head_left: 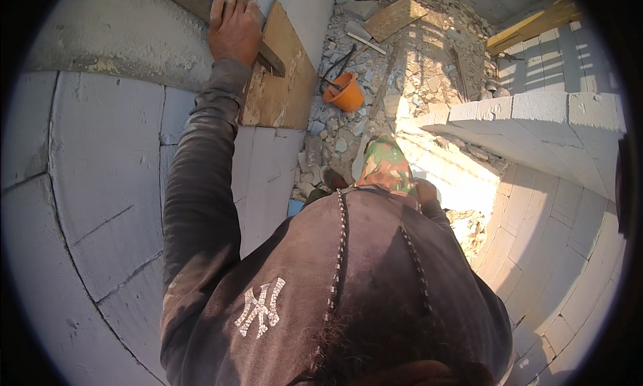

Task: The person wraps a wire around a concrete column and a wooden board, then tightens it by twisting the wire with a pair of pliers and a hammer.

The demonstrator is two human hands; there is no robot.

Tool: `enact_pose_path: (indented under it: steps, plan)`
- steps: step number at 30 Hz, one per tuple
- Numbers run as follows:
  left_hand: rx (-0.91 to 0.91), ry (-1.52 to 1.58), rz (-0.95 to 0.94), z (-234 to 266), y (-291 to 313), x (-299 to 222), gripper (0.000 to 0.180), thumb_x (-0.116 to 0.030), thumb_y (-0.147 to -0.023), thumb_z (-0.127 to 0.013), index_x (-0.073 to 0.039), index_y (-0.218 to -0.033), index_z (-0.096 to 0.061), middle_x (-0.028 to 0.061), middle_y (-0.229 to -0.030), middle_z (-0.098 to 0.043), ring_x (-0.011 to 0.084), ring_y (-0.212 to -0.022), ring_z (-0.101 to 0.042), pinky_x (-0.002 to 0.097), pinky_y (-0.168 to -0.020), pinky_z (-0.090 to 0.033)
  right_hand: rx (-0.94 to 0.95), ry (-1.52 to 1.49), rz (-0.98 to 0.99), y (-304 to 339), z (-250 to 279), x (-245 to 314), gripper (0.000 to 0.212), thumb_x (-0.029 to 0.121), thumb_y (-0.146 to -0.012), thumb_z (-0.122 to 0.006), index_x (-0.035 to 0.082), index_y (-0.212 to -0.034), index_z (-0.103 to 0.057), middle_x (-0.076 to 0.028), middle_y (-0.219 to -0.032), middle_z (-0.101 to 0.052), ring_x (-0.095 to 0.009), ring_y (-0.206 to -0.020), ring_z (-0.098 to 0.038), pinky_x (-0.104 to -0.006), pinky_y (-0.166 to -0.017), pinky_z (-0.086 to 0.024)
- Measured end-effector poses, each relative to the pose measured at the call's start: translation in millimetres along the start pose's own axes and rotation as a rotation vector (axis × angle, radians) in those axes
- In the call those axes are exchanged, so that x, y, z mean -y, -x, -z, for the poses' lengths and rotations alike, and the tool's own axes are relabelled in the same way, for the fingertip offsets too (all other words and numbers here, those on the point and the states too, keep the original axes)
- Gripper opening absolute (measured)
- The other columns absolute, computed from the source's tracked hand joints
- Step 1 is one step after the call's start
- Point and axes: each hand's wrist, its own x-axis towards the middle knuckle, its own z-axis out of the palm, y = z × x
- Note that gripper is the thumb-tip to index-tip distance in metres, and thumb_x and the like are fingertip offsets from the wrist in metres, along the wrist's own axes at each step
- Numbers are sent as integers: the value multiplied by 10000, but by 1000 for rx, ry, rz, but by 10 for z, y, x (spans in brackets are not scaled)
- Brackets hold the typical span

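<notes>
My left arm reaches up along the block wall at the left. My left hand (234,27) is closed over a dark wooden beam (270,59), with its fingers curled over the top side. Right behind the beam's end, a worn wooden board (284,68) stands flat against the wall. My right hand (425,190) hangs low beside my right thigh, in camouflage trousers (387,161). It is in shadow and partly hidden by my dark hooded top, so its fingers do not show clearly.
Broken rubble (429,71) covers the ground ahead. An orange bucket (344,93) with a dark handle sticking out stands there, and a loose plank (395,19) lies beyond. A low block wall (536,111) juts in from the right; a timber (534,26) spans the far right.
</notes>
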Motion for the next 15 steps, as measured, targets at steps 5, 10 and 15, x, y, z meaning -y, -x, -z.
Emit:
enact_pose_path:
  steps: [5, 10, 15]
  plan:
    - [15, 15, 30, -87, 6, -42, 134, -209, -897, -644, -231, -1017, -699, -83, -1280, -667, 109, -1360, -500, 398, -1221, -195, 56, -1217, -1050, -569, 703, -302, 261, 290, -969, -646, 97, -1139, -689, -97, -830, -670, -262, -709, -681, -441, -594, -536]
    - [35, -12, 56, -63, -28, -45, 132, -212, -903, -649, -241, -1022, -699, -83, -1285, -668, 112, -1357, -508, 395, -1216, -202, 226, -1360, -876, -893, 911, -1130, 323, 348, -956, -667, 82, -1137, -648, -90, -842, -654, -245, -709, -655, -423, -594, -515]
    - [79, -39, 89, -32, -28, -92, 129, -217, -897, -655, -239, -1018, -697, -78, -1266, -676, 111, -1356, -509, 386, -1211, -202, 255, -1187, -770, -1395, 1373, -1045, 162, 240, -948, -688, 80, -971, -690, -25, -687, -585, -137, -512, -542, -311, -423, -392]
